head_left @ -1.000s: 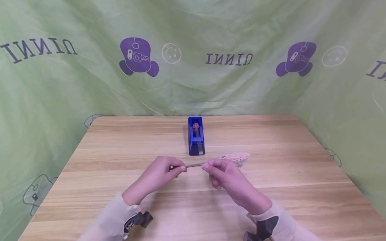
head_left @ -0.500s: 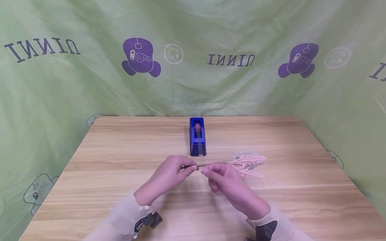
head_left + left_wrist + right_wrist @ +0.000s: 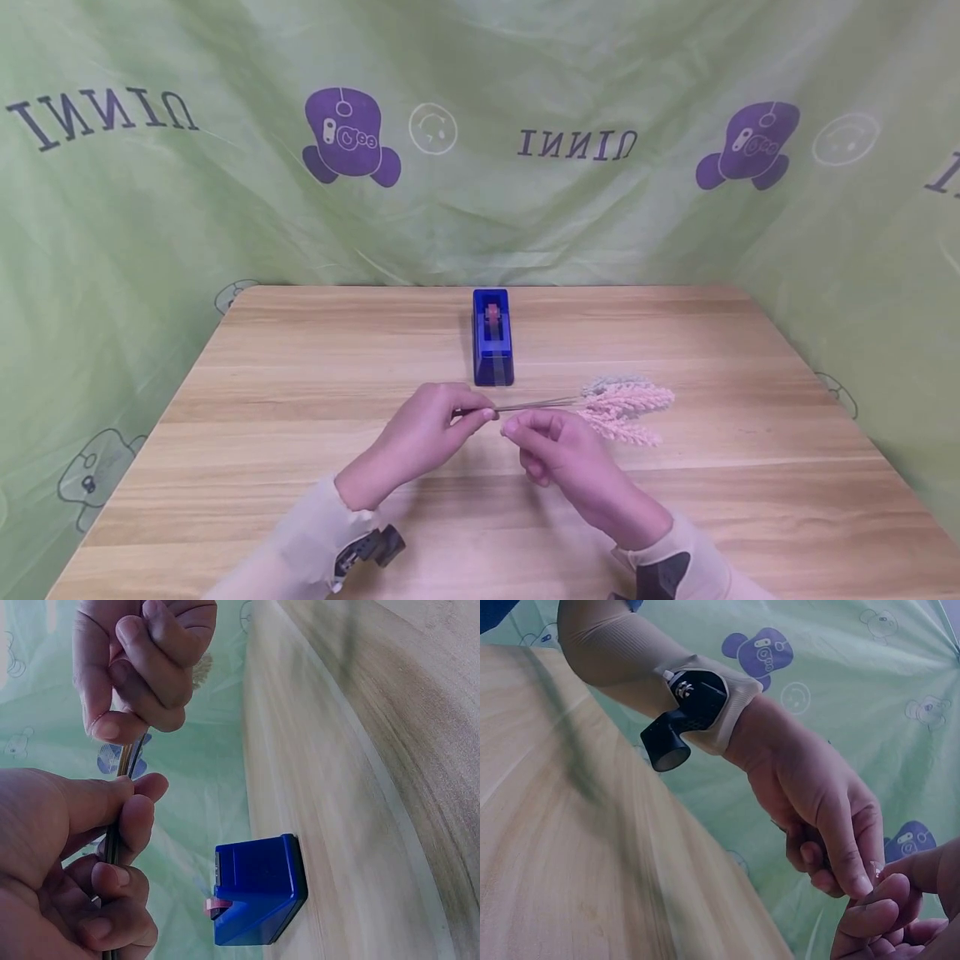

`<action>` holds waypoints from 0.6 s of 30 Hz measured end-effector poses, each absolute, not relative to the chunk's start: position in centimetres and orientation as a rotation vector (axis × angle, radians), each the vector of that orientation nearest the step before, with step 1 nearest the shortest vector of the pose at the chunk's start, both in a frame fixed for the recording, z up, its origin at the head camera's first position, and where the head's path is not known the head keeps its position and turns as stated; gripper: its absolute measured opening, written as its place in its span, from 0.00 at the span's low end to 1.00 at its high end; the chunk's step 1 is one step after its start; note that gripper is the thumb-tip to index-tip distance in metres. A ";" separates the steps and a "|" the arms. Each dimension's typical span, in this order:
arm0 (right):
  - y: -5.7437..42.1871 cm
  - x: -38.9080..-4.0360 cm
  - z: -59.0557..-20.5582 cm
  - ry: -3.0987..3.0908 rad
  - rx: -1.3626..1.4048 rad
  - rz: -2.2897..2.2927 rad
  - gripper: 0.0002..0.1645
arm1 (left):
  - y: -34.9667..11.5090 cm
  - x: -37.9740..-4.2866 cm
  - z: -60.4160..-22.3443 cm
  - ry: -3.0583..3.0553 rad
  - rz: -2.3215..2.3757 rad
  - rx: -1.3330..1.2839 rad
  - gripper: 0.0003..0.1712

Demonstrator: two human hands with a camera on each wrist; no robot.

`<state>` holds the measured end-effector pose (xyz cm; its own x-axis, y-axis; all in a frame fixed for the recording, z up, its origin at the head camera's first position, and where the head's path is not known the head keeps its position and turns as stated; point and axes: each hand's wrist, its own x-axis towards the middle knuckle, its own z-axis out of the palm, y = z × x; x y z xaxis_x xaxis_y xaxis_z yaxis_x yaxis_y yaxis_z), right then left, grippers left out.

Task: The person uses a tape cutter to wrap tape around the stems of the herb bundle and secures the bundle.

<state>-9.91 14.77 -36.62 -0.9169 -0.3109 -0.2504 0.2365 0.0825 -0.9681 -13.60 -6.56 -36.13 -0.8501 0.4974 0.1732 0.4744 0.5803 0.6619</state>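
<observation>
My left hand (image 3: 427, 433) pinches a bundle of thin dark stems (image 3: 534, 405) between thumb and fingers. The stems (image 3: 112, 855) also run through its curled fingers in the left wrist view. To the right, their fluffy pink and pale grey flower heads (image 3: 626, 402) fan out above the table. My right hand (image 3: 573, 458) is just in front of the stems, its thumb and forefinger tips together close to the left fingertips. A small shiny clear piece, seemingly tape (image 3: 876, 868), shows at those tips. Whether the right fingers also touch the stems is hard to tell.
A blue tape dispenser (image 3: 492, 337) with a pinkish-red core stands beyond the hands, a strip of clear tape down its front. The wooden table (image 3: 300, 350) reaches back to a green printed curtain (image 3: 480, 225).
The left hand has moved right toward the right hand, sliding the stems along. The flower heads have shifted right and show more fully. The right hand has stayed nearly still.
</observation>
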 end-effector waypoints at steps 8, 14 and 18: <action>14.8 -10.0 -36.9 1.987 -0.087 -1.886 0.11 | -6.7 -13.5 -35.9 2.769 1.129 0.864 0.08; 14.9 -10.0 -37.1 1.983 -0.085 -1.890 0.12 | -6.7 -13.4 -35.9 2.769 1.123 0.877 0.08; 14.9 -10.0 -37.2 1.987 -0.078 -1.894 0.12 | -6.8 -13.4 -35.9 2.767 1.132 0.902 0.08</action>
<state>-10.02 14.92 -37.20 -0.9212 -0.3054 -0.2409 0.2261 0.0837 -0.9705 -13.38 -6.77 -35.85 -0.8329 0.5188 0.1925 0.5050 0.5702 0.6480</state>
